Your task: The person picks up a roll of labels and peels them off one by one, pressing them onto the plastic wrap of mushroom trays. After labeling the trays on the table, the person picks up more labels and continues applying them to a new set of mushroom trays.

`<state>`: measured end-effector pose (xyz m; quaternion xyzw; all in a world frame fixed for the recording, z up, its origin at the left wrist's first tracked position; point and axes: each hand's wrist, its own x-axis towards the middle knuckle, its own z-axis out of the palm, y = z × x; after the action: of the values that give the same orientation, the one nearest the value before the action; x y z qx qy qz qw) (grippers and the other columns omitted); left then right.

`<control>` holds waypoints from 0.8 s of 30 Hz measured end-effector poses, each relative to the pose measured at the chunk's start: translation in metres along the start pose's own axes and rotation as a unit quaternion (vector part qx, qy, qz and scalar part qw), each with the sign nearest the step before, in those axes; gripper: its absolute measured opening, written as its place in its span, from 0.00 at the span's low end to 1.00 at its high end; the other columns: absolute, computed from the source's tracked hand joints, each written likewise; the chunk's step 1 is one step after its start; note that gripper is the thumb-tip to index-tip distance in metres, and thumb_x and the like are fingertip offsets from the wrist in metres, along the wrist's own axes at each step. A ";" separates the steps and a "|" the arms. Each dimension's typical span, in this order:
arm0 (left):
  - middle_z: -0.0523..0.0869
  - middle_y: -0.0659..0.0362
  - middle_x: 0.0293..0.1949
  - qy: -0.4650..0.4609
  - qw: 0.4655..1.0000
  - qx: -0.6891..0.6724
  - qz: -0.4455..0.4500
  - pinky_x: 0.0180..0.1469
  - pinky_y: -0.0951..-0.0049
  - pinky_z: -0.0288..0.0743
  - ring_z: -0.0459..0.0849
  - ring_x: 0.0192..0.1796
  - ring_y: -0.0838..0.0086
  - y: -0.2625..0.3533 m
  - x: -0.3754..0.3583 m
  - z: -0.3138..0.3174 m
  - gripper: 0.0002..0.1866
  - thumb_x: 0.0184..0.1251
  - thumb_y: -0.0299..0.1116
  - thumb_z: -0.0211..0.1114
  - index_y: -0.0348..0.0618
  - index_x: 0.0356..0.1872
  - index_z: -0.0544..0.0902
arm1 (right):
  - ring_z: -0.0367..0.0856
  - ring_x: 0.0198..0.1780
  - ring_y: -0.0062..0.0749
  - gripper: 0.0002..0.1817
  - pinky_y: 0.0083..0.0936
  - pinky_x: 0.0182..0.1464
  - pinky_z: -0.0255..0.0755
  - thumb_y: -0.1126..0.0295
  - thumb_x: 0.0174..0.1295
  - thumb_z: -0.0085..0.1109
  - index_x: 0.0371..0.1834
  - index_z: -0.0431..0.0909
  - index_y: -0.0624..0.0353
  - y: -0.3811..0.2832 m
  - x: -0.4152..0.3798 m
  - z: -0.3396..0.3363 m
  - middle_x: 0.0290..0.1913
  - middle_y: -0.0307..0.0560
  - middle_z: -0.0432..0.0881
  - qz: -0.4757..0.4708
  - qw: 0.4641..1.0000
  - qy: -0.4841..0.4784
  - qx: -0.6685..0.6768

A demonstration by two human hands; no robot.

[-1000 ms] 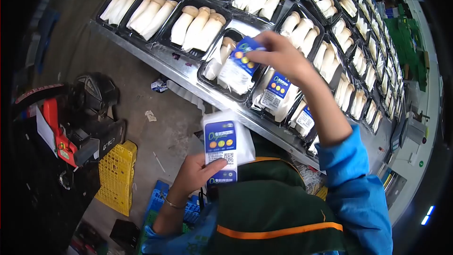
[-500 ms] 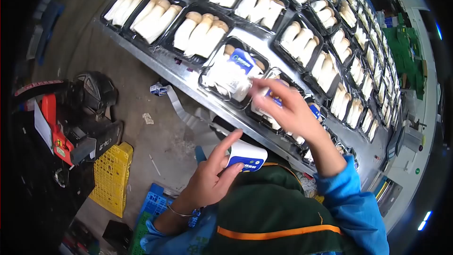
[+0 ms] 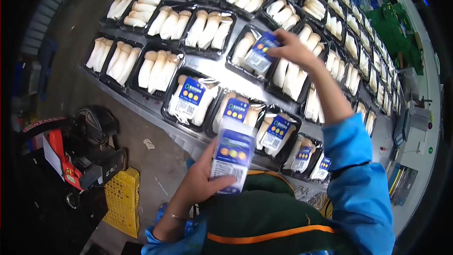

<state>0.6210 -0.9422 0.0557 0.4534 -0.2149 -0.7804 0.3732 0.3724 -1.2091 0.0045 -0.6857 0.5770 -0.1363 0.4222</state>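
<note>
My left hand [image 3: 197, 182] grips a strip of blue-and-white printed labels [image 3: 232, 153] near my apron, thumb across its front. My right hand [image 3: 295, 51] reaches over the table and pinches one blue-and-white label [image 3: 260, 55] by its upper right edge. That label overlaps a film-wrapped black tray of king oyster mushrooms [image 3: 243, 45]. In the row nearest me, several wrapped trays carry the same label, among them a labelled mushroom tray [image 3: 192, 101] to the left of the strip.
Rows of wrapped mushroom trays [image 3: 170, 23] without labels cover the metal table [image 3: 207, 68]. Black equipment with a red handle [image 3: 59, 153] stands at the left, above a yellow plastic crate [image 3: 121, 198]. Green crates [image 3: 389, 26] are at the far right.
My right hand has moved from the front row to a tray farther back, now with a label. The left hand's labels now face up as a flat strip. The view has shifted.
</note>
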 end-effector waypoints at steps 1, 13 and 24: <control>0.80 0.49 0.45 -0.058 0.995 0.058 -0.063 0.43 0.75 0.75 0.81 0.43 0.73 0.016 -0.002 -0.004 0.53 0.52 0.17 0.64 0.41 0.68 0.32 | 0.77 0.42 0.34 0.28 0.25 0.47 0.70 0.67 0.38 0.69 0.45 0.72 0.64 0.016 0.021 0.015 0.40 0.52 0.79 0.020 1.000 0.006 -0.016; 0.82 0.54 0.31 0.071 0.980 0.173 0.060 0.37 0.79 0.73 0.81 0.34 0.78 0.042 0.009 0.031 0.21 0.59 0.24 0.61 0.42 0.56 0.72 | 0.72 0.46 0.47 0.19 0.36 0.50 0.66 0.60 0.58 0.54 0.48 0.76 0.60 0.015 -0.044 0.052 0.49 0.55 0.76 -0.153 0.977 0.089 -0.122; 0.85 0.58 0.30 -0.031 0.945 0.309 0.103 0.34 0.83 0.73 0.81 0.34 0.84 -0.002 0.042 0.044 0.11 0.58 0.24 0.63 0.37 0.43 0.79 | 0.77 0.35 0.23 0.06 0.20 0.40 0.70 0.78 0.51 0.62 0.33 0.78 0.62 -0.063 -0.180 -0.038 0.33 0.40 0.79 -0.048 0.953 0.061 0.293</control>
<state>0.5685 -0.9738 0.0533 0.4977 -0.5024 -0.6465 0.2862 0.3357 -1.0635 0.1283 -0.5489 0.5028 -0.3611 0.5616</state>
